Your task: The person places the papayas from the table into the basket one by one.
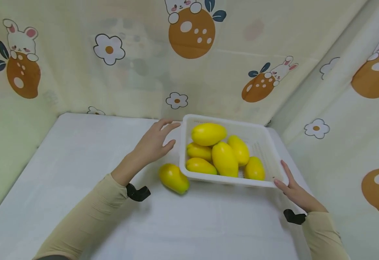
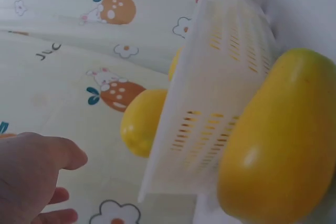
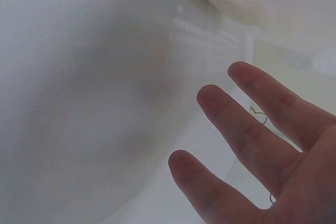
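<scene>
A white plastic basket (image 1: 235, 183) with slotted walls holds several yellow mangoes (image 1: 224, 159). One more mango (image 1: 174, 178), yellow turning green at its tip, lies on the table by the basket's front left corner. My left hand (image 1: 155, 142) hovers beside the basket's left rim with fingers spread, holding nothing. At the front right corner, my right hand (image 1: 295, 191) grips the basket, its thumb at the rim. In the right wrist view three of its fingers (image 3: 247, 135) stretch out straight. The left wrist view shows the loose mango (image 2: 281, 140) close up, beside the basket's side wall (image 2: 210, 103).
A white cloth covers the table (image 1: 88, 151). Behind it hangs a cream curtain (image 1: 137, 83) printed with rabbits, fruit and flowers, and another curtain (image 1: 339, 155) closes off the right side. Black wrist mounts (image 1: 138, 193) sit on both sleeves.
</scene>
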Motion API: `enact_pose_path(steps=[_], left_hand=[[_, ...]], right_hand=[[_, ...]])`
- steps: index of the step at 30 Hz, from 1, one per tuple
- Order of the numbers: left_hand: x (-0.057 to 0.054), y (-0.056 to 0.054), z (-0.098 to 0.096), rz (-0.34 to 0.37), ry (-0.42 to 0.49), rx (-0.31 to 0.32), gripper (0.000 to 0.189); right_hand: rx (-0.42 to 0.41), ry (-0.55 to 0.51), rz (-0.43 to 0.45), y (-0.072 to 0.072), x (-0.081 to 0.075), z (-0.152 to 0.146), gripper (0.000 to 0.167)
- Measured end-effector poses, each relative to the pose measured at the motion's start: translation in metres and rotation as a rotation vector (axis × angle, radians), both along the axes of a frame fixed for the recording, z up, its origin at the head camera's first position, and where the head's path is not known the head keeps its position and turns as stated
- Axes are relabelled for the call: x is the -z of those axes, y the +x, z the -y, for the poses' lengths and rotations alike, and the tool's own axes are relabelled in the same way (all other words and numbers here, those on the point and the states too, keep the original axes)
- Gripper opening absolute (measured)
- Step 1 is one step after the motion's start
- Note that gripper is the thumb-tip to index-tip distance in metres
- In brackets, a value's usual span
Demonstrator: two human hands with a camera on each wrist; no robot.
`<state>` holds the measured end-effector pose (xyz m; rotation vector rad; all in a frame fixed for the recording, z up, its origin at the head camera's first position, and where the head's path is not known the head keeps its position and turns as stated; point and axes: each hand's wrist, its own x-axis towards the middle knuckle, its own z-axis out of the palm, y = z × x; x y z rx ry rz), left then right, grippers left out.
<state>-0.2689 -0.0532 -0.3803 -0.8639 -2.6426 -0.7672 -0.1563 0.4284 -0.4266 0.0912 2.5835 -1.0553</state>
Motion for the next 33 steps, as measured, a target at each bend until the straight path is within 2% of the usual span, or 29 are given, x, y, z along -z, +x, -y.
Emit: enact_pose_path(steps=[4,9,13,17,20,24,33], left_hand=[[0.010,0.006,0.011,0.119,0.040,-0.004,0.057],[0.029,0.015,0.020,0.315,0.082,0.003,0.063],[0.044,0.022,0.024,0.449,0.135,0.033,0.065],[0.056,0.026,0.025,0.547,0.177,0.097,0.067],[0.063,0.029,0.024,0.585,0.156,0.141,0.068],[0.072,0.031,0.023,0.585,0.128,0.193,0.069],[0.086,0.035,0.022,0.604,0.164,0.240,0.069]], right_hand=[[-0.006,-0.012,-0.005,0.001,-0.001,0.000,0.083],[-0.016,-0.010,0.006,0.002,-0.003,-0.001,0.081],[-0.020,-0.014,0.004,0.000,-0.001,-0.003,0.080],[-0.026,-0.021,-0.006,0.000,0.002,-0.004,0.080],[-0.029,-0.016,-0.008,0.000,0.002,-0.004,0.080],[-0.025,-0.003,0.002,0.001,0.002,-0.003,0.080],[-0.022,-0.021,0.002,0.000,0.002,-0.004,0.080]])
